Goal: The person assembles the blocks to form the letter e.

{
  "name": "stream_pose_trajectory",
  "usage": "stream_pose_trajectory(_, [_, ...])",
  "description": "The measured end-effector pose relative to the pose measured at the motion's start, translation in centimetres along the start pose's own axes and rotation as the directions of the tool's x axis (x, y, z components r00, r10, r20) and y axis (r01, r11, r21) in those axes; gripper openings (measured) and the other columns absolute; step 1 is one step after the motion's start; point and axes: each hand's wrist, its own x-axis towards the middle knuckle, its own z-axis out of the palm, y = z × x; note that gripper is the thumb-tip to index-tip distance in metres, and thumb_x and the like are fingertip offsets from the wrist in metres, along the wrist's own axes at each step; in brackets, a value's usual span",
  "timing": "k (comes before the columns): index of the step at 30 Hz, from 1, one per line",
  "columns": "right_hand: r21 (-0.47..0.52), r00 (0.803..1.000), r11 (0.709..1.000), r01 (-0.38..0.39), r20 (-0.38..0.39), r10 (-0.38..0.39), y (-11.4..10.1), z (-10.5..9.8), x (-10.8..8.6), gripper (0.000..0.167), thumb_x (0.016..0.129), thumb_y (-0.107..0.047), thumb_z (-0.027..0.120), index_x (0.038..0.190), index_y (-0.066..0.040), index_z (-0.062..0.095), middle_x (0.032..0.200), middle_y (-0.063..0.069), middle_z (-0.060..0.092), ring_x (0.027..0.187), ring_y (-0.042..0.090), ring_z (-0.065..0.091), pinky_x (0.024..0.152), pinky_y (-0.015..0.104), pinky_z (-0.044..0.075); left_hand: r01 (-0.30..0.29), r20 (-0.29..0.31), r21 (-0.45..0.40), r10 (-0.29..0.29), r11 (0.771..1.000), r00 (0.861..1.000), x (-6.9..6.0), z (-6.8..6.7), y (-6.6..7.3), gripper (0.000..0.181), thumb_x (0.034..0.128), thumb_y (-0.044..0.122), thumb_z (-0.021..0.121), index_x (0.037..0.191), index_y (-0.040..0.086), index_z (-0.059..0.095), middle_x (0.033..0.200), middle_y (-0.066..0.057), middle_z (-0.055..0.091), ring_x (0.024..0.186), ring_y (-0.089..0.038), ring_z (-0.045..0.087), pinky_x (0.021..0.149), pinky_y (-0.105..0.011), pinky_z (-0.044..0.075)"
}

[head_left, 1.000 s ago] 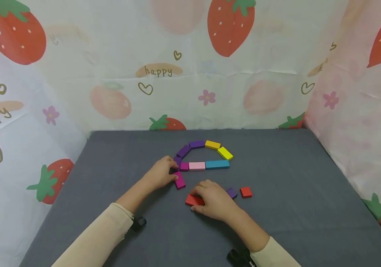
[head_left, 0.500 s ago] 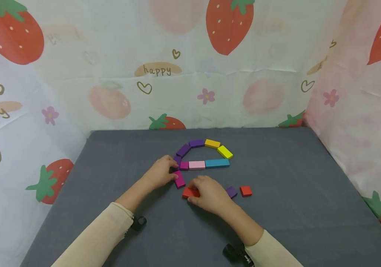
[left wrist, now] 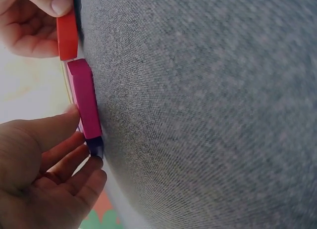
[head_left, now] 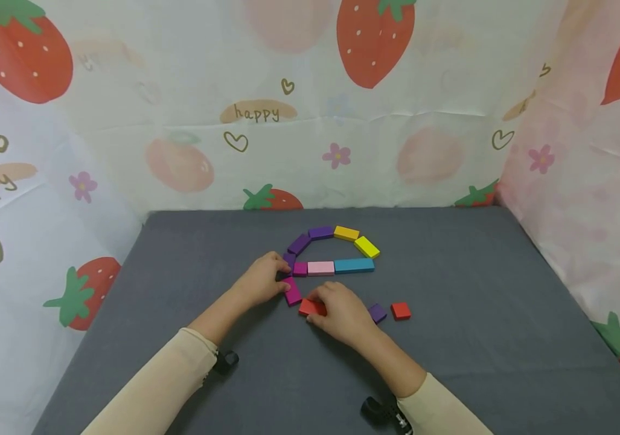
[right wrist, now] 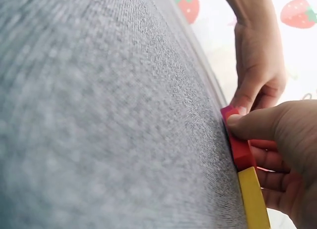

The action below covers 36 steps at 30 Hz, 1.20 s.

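Note:
My right hand pinches a red block between thumb and fingers, low on the dark cloth. Its left end is close to the lower end of a slanted magenta block. My left hand rests at the left of the row, its thumb touching the magenta block; its fingers lie beside a dark purple block. In the right wrist view a yellow block lies just behind the red one, hidden by my right hand in the head view.
Purple blocks and yellow blocks form an arch above a straight row with a small magenta, a pink and a blue block. Right of my right hand lie a loose purple block and a small red block. Printed curtains surround the table.
My right hand has carried the red block up and slightly left, close to the magenta block's lower end. My left hand stays in place.

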Motion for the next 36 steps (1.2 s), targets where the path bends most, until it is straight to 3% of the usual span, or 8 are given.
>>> stream_pose_trajectory(19, [-0.025,0.998,0.999,0.046,-0.044,-0.047,0.3,0.46,0.01,0.034,0.087,-0.036,0.083,0.115,-0.018,0.076,0.102,-0.004,0.068,0.092,0.013,0.054,0.085,0.034,0.051,0.019,0.006,-0.001,-0.019,1.0,1.0,0.12,0.17,-0.08,0.034,0.0914,0.018,0.079,0.119,0.0,0.073,0.122,-0.015,0.063,0.118,-0.031,0.061,0.107,-0.045,0.047])
stream_pose_trajectory(36, [-0.022,0.998,0.999,0.043,-0.041,-0.044,0.36,0.54,0.06,0.035,0.087,-0.035,0.084,0.116,-0.018,0.076,0.107,-0.004,0.07,0.095,0.013,0.055,0.09,0.034,0.053,0.035,0.011,-0.019,-0.035,0.999,0.999,0.21,0.12,-0.17,0.033,0.0912,0.018,0.079,0.119,0.001,0.073,0.123,-0.014,0.063,0.119,-0.031,0.06,0.107,-0.045,0.047])
